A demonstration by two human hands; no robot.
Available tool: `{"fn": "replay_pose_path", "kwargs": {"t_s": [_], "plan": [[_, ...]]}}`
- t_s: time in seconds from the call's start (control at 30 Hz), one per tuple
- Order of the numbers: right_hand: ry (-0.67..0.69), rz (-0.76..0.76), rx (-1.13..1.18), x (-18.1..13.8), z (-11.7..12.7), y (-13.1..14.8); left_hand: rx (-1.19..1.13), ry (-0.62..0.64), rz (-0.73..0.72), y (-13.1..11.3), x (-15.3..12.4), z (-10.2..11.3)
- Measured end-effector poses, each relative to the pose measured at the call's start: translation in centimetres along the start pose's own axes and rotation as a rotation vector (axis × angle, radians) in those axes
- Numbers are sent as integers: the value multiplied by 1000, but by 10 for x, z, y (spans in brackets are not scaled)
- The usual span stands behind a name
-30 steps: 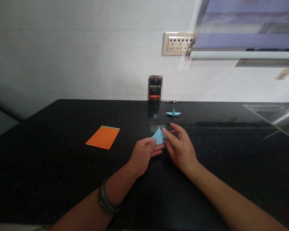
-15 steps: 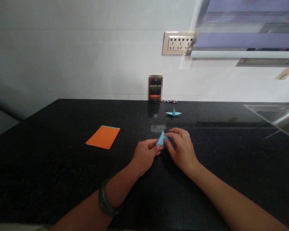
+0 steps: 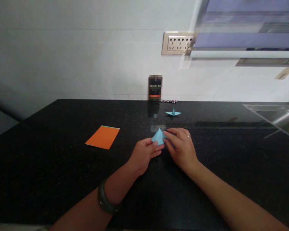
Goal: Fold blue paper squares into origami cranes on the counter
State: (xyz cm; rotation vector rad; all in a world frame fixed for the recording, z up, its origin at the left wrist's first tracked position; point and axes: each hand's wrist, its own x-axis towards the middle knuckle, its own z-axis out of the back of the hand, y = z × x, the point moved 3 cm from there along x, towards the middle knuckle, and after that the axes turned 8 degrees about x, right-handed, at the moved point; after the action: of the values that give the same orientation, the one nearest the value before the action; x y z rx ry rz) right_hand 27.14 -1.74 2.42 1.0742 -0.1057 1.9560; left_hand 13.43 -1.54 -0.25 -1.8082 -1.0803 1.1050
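A small piece of folded light-blue paper (image 3: 159, 137) is held above the counter, its peak pointing away from me. My left hand (image 3: 144, 154) pinches its lower left part, thumb on top and fingers underneath. At the right corner, my right hand (image 3: 182, 146) grips the paper between thumb and index finger; a ring shows on one finger. Beyond the hands, a blue origami crane (image 3: 173, 113) stands with its wings spread. To the left lies a stack of square paper (image 3: 103, 137), orange on top with a blue-green edge showing.
A phone-like object with a blurred face (image 3: 155, 88) leans against the wall, a beaded strand (image 3: 169, 101) beside it. The black counter (image 3: 50, 173) reaches a metal sink (image 3: 279, 117) at right. A socket panel (image 3: 179, 43) is on the wall.
The folded paper has turned and spread wider, showing a broader face, and shifted slightly left. My left hand moved a little left with it; my right hand still grips its right side.
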Motion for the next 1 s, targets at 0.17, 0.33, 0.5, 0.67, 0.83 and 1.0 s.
{"fn": "replay_pose_path", "kwargs": {"t_s": [0.17, 0.33, 0.5, 0.67, 0.83, 1.0], "plan": [[6, 51, -51, 1, 1, 3, -101, -10, 33, -1, 0, -2], [31, 73, -65, 1, 0, 4, -107, 3, 38, 0, 0, -2], [3, -8, 52, 1, -1, 1, -27, 24, -2, 0, 0, -2], [10, -336, 333, -4, -8, -10, 162, -11, -60, -4, -2, -3], [44, -453, 461, -6, -10, -13, 256, -9, -92, -6, -2, -6], [81, -399, 655, -2, -2, -12, 237, -70, -36, -6, -2, -1]]}}
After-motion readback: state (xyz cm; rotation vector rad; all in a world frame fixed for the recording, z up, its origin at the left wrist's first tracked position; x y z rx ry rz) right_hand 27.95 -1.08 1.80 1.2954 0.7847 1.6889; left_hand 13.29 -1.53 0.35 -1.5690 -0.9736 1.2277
